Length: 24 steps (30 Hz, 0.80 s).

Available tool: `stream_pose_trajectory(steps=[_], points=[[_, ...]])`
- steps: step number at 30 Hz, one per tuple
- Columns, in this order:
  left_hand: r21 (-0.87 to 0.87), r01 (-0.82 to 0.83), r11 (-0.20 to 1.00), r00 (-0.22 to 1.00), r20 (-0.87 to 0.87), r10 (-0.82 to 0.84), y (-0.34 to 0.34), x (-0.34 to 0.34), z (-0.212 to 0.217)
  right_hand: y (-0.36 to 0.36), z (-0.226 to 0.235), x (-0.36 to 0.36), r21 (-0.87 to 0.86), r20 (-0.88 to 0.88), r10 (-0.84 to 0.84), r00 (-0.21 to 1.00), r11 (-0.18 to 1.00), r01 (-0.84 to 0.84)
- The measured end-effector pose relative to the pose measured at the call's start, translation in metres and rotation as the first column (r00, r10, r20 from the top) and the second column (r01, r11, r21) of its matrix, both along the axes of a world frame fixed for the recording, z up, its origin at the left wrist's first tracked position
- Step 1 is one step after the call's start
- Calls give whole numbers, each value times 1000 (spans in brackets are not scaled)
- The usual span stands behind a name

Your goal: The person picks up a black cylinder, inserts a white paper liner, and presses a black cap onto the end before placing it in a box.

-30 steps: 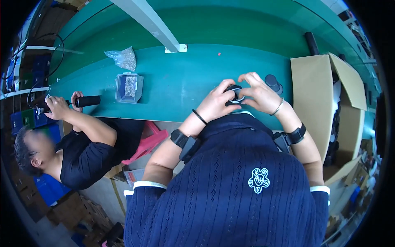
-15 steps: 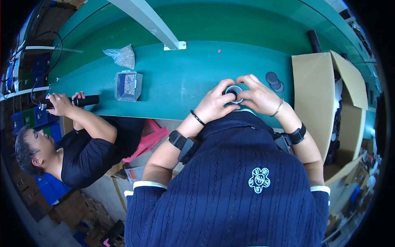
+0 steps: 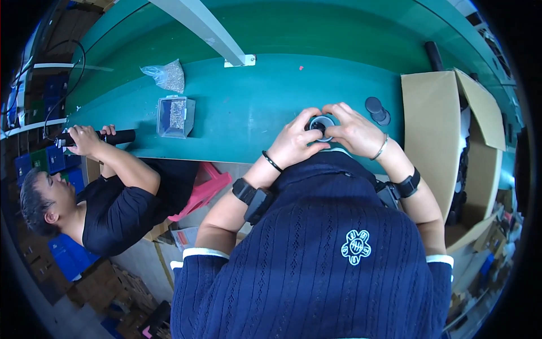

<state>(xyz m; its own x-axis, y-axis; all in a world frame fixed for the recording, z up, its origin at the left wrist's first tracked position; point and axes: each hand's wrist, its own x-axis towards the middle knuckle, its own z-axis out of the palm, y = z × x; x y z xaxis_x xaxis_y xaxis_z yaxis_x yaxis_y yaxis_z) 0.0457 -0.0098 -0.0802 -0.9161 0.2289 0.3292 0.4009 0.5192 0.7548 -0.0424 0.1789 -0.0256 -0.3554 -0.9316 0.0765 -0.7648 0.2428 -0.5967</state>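
Both of my hands close around a small round black part with a pale ring (image 3: 322,124) at the near edge of the green workbench (image 3: 254,107). My left hand (image 3: 295,139) grips it from the left, thumb and fingers curled on its rim. My right hand (image 3: 353,130) holds it from the right, fingers bent over the top. Most of the part is hidden by my fingers.
Two dark round parts (image 3: 376,109) lie just right of my hands. An open cardboard box (image 3: 446,130) stands at the right. A clear tray of small metal pieces (image 3: 175,116) and a plastic bag (image 3: 165,75) sit left. A co-worker's hand (image 3: 84,139) holds a black tool (image 3: 113,137).
My hands stay on the round part, with fingers shifting slightly around it. The co-worker's hand at the left has moved a little along the bench edge.
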Motion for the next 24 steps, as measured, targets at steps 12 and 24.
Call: stream_pose_trajectory(steps=[12, 24], points=[[368, -165, 915, 963, 259, 70, -2, -8, -20, -3, -24, -7, -106, 388, -141, 911, 975, 196], [786, -601, -144, 795, 568, -214, -61, -31, -46, 98, -127, -58, 248, -277, -702, 656, 607, 755]])
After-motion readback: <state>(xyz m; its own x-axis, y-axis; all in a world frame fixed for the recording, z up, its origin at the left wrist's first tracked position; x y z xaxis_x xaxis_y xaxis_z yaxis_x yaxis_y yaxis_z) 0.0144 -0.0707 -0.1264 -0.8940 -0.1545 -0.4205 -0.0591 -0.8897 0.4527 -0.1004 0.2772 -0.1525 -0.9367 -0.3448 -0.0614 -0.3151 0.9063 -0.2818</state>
